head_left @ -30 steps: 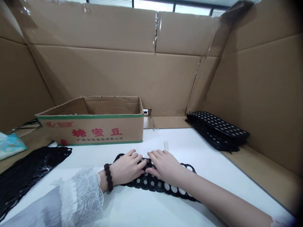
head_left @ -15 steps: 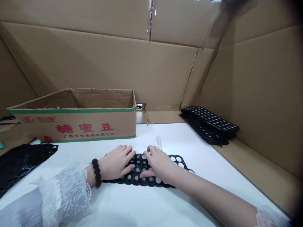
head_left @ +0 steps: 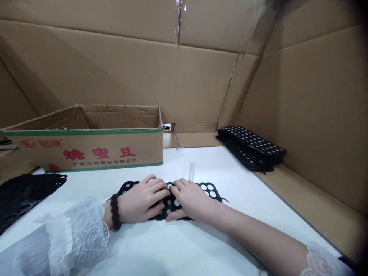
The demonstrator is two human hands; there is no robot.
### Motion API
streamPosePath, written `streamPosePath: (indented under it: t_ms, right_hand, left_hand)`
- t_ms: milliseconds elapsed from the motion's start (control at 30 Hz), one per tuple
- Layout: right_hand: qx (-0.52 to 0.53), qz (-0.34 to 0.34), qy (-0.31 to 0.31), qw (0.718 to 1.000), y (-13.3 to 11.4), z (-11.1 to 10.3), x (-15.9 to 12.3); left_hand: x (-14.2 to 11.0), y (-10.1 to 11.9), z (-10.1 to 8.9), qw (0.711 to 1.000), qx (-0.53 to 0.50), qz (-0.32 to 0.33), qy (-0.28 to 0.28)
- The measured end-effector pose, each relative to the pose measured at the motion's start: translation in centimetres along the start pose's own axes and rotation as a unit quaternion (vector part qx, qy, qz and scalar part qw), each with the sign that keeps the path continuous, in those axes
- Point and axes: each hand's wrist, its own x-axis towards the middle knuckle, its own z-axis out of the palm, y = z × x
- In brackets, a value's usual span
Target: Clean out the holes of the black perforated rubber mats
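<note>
A black sheet full of round holes [head_left: 216,194] lies on the white tabletop in front of me, with a thin tail at each end. My left hand [head_left: 143,201] grips its left-middle part, fingers bent over the far side and thumb toward the near edge. Close beside it, my right hand [head_left: 194,200] holds the middle-right part in the same way. The hands cover much of the sheet, and the fingertips partly hide what they press. Just behind the right fingers lies a clear plastic tube [head_left: 191,171], its near end at the sheet's far edge.
An open cardboard box [head_left: 115,149] with red lettering stands at the back left. Black holed pieces lie in a pile [head_left: 25,195] at the left. More are in a stack [head_left: 253,145] at the back right. Tall cardboard walls [head_left: 201,84] enclose the table.
My hands have come slightly closer together on the sheet. More of its left end shows, and its near edge sits slightly farther from me. The view has shifted a little.
</note>
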Motion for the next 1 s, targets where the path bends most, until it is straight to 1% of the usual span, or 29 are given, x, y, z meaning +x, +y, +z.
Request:
streamPosePath:
  t_ms: [100, 233, 367, 600, 733, 833, 900, 1000]
  right_hand:
    - [0.024, -0.021, -0.014, 0.999, 0.4, -0.4, 0.0]
    - [0.084, -0.046, -0.025, 0.995, 1.1, -1.0, -0.1]
    - [0.109, -0.022, -0.034, 0.993, 1.2, -1.3, -0.3]
    - [0.131, 0.033, -0.044, 0.990, 1.1, -1.4, -0.4]
    - [0.180, 0.026, -0.077, 0.980, 1.5, -2.3, -0.9]
    - [0.219, 0.034, -0.103, 0.970, 1.7, -3.2, -1.3]
    - [0.234, 0.042, -0.105, 0.966, 1.6, -3.5, -1.5]
    - [0.248, 0.044, -0.099, 0.963, 1.2, -3.3, -1.6]
  left_hand:
    - [0.1, 0.6, 0.2, 0.999, -0.053, -0.011, 0.002]
    - [0.0, 0.7, 0.2, 0.995, -0.090, -0.042, 0.000]
    - [0.1, 0.7, 0.1, 0.993, -0.107, -0.058, -0.007]
    - [0.4, 0.6, 0.1, 0.994, -0.096, -0.052, -0.011]
    - [0.5, 0.5, -0.1, 0.993, -0.108, -0.050, -0.012]
    - [0.5, 0.4, -0.1, 0.991, -0.126, -0.046, -0.019]
    - [0.5, 0.4, 0.0, 0.990, -0.131, -0.050, -0.024]
    - [0.6, 0.5, 0.1, 0.990, -0.127, -0.060, -0.024]
